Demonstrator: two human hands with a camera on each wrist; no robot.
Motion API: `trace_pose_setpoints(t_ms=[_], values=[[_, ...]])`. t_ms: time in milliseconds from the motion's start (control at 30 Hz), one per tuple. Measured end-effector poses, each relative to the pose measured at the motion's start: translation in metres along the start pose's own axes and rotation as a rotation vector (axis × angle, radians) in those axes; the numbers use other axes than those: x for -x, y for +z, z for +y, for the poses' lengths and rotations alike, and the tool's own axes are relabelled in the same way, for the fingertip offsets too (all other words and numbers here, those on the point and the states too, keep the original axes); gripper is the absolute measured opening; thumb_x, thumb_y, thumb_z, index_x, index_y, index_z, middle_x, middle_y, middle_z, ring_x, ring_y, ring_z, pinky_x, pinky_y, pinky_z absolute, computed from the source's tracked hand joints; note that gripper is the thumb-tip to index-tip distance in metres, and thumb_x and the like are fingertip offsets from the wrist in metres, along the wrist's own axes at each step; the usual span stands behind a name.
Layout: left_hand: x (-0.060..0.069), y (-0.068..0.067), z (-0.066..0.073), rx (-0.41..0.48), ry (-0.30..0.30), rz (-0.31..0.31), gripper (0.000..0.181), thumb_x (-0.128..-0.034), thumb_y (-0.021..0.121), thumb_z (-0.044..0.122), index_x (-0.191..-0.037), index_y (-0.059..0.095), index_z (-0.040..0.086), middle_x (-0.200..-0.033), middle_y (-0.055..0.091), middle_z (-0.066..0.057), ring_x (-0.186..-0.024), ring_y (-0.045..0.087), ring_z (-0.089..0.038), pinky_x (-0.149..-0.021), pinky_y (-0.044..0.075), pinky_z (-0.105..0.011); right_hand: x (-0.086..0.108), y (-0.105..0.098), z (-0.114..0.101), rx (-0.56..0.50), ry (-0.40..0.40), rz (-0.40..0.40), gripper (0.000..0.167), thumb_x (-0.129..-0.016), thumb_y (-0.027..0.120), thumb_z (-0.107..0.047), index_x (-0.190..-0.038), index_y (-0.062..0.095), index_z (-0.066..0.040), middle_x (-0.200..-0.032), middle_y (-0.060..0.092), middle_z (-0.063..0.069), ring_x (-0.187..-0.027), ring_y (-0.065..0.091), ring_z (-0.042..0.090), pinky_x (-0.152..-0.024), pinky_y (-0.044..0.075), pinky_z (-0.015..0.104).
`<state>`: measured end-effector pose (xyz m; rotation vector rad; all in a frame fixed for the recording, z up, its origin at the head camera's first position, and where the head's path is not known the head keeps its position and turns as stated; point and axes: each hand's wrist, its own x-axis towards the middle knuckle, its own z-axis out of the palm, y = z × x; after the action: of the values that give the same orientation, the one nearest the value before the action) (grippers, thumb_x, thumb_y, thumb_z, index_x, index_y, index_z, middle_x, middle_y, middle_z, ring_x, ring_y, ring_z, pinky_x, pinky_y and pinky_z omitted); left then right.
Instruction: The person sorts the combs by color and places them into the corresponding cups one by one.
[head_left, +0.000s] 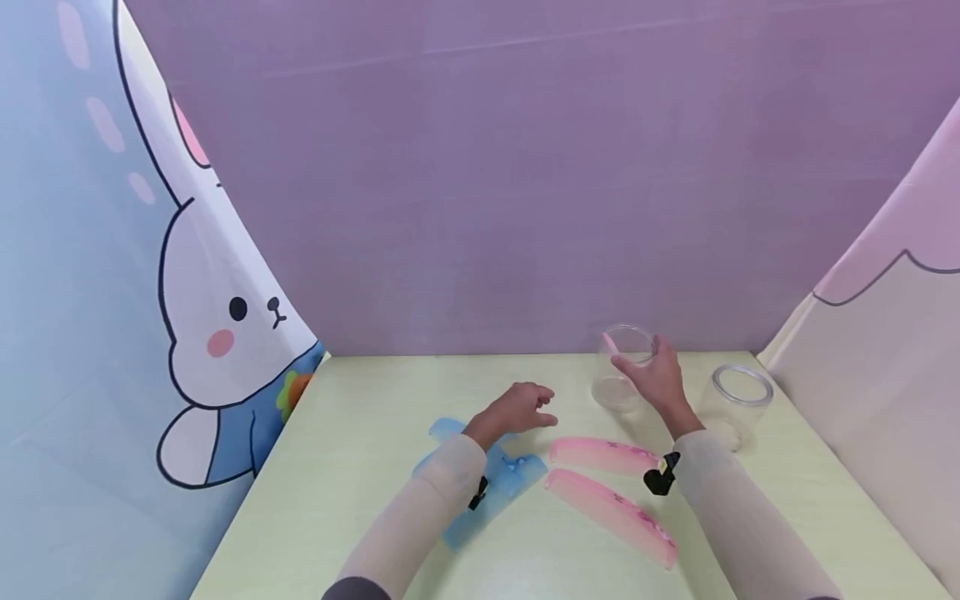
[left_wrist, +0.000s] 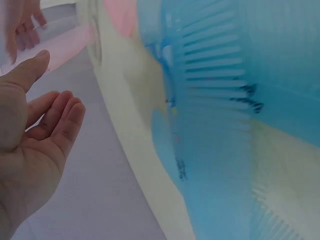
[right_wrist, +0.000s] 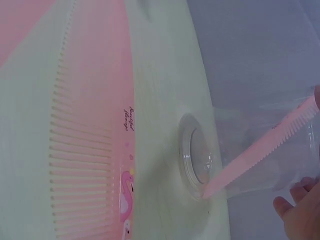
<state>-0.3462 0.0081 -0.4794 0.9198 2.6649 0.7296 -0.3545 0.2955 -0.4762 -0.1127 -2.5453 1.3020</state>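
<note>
My right hand (head_left: 656,379) grips a clear plastic jar (head_left: 617,398) by its upper side, thumb towards me. The jar stands upright near the table's back edge. A pink comb (right_wrist: 260,152) leans inside it, its lower end at the jar's base and its upper end by the rim. My left hand (head_left: 517,408) hovers, fingers loosely bent and nothing in them, just past a pile of blue combs (head_left: 510,475). In the left wrist view, the palm and relaxed fingers (left_wrist: 65,117) show beside these blue combs.
Two pink combs with flamingo prints, a farther one (head_left: 600,454) and a nearer one (head_left: 615,512), lie between my forearms. Another clear jar with a silver rim (head_left: 742,385) stands at the right. A purple cloth wall (head_left: 480,183) rises behind the table (head_left: 300,500).
</note>
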Motion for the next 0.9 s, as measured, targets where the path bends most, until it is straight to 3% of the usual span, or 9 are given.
trace_pose_setpoints(t_ms=[133, 333, 567, 800, 900], values=[[-0.002, 0.009, 0.0, -0.039, -0.015, -0.025, 0.053, -0.0961, 0.072, 0.03, -0.141, 0.059, 0.005, -0.133, 0.067, -0.011, -0.12, 0.064, -0.023, -0.103, 0.053, -0.032, -0.001, -0.002, 0.003, -0.017, -0.005, 0.016, 0.106, -0.089, 0.076, -0.047, -0.157, 0.018, 0.011, -0.159, 0.029, 0.037, -0.146, 0.033, 0.052, -0.118, 0.031, 0.061], [-0.004, 0.018, 0.002, -0.091, -0.034, -0.048, 0.054, -0.0958, 0.072, 0.031, -0.142, 0.059, 0.008, -0.134, 0.066, -0.007, -0.121, 0.063, -0.018, -0.104, 0.051, -0.03, -0.001, -0.005, 0.003, -0.006, -0.03, 0.02, 0.092, -0.087, 0.077, -0.049, -0.146, 0.038, 0.01, -0.143, 0.049, 0.033, -0.131, 0.05, 0.048, -0.107, 0.042, 0.062], [-0.006, 0.03, 0.011, -0.143, -0.029, -0.093, 0.054, -0.094, 0.074, 0.032, -0.141, 0.06, 0.011, -0.132, 0.066, -0.004, -0.119, 0.061, -0.017, -0.102, 0.051, -0.027, 0.001, -0.007, 0.005, -0.007, -0.03, 0.001, 0.095, -0.087, 0.077, -0.05, -0.149, 0.035, 0.009, -0.148, 0.045, 0.033, -0.136, 0.046, 0.05, -0.109, 0.041, 0.064], [-0.012, 0.043, 0.015, -0.263, 0.001, -0.113, 0.051, -0.0938, 0.074, 0.033, -0.139, 0.062, 0.013, -0.126, 0.066, -0.002, -0.109, 0.061, -0.013, -0.096, 0.051, -0.023, 0.001, -0.006, 0.008, 0.008, -0.038, 0.013, 0.083, -0.086, 0.078, -0.049, -0.138, 0.045, 0.006, -0.132, 0.055, 0.028, -0.118, 0.055, 0.042, -0.098, 0.046, 0.059], [-0.015, 0.048, 0.016, -0.304, 0.009, -0.122, 0.046, -0.0925, 0.074, 0.032, -0.134, 0.065, 0.013, -0.119, 0.067, -0.002, -0.1, 0.059, -0.011, -0.091, 0.051, -0.023, 0.0, -0.007, 0.01, 0.017, -0.041, 0.006, 0.092, -0.086, 0.078, -0.05, -0.145, 0.039, 0.009, -0.141, 0.05, 0.032, -0.128, 0.051, 0.047, -0.104, 0.044, 0.063]])
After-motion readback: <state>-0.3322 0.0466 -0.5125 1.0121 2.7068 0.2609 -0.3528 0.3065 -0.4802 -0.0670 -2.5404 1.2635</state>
